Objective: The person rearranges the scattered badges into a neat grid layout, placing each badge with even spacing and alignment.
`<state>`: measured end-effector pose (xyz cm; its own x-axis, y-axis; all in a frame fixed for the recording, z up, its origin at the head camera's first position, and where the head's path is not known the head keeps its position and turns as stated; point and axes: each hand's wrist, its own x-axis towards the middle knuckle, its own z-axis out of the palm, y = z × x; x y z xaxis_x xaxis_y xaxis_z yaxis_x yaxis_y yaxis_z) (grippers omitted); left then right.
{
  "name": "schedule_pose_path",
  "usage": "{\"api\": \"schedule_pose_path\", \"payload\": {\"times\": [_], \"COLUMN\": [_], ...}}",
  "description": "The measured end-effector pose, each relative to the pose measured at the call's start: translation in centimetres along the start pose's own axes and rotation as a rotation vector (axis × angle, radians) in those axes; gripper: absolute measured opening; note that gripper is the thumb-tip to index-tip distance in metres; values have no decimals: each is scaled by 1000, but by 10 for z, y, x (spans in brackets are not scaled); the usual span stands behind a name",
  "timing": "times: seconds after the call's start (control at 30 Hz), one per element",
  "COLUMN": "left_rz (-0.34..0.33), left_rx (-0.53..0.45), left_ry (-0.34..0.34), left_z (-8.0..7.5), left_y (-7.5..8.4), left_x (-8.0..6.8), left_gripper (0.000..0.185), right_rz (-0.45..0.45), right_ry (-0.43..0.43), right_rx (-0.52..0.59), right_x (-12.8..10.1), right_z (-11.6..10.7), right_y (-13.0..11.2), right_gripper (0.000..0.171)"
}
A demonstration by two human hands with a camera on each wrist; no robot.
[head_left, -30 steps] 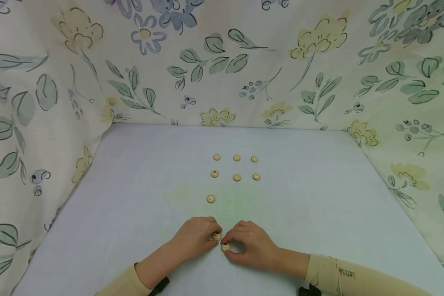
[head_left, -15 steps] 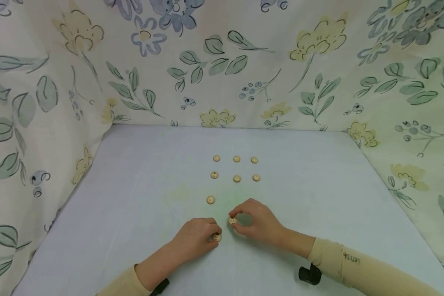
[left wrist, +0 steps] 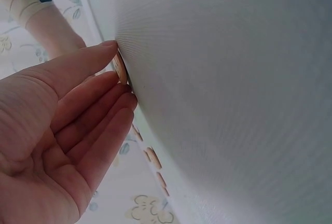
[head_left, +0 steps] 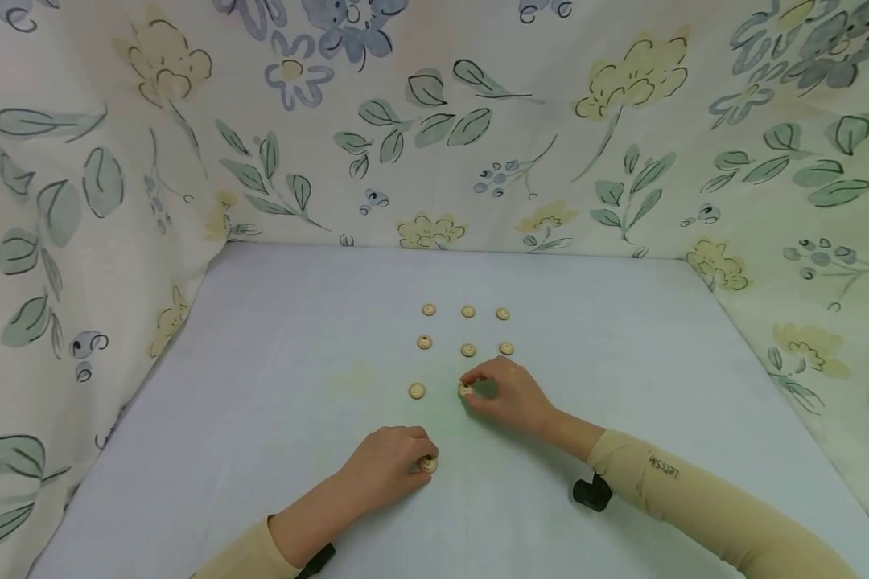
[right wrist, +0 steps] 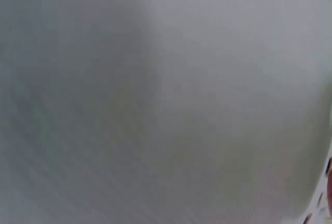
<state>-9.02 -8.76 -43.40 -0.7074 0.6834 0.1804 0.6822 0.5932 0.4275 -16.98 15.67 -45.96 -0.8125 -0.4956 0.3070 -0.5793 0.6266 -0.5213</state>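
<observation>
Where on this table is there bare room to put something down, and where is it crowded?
Bare cloth lies left of the button grid, out to the flowered curtain, and right of it toward the far edge. Behind the top row is free too. It is crowded in the middle: the right hand pinches a button at the third row, and the left hand holds another nearer.
</observation>
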Motion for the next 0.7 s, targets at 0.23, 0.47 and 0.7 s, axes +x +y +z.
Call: {"api": "schedule_pose_path", "payload": {"times": [0.23, 0.47, 0.7], "left_rz": [-28, -30, -29], "left_rx": [-3, -12, 4], "left_ry": [-25, -15, -23], "left_z": [1, 1, 0], "left_y": [-2, -2, -1], "left_x": [0, 0, 1], "left_gripper": [11, 11, 11], "right_rz": [8, 6, -27], "right_ry": [-21, -27, -9], "right_rx": [-8, -19, -37], "right_x": [1, -1, -1], "right_z": [1, 2, 4], "right_y": [4, 6, 9], "right_gripper": [19, 21, 22]}}
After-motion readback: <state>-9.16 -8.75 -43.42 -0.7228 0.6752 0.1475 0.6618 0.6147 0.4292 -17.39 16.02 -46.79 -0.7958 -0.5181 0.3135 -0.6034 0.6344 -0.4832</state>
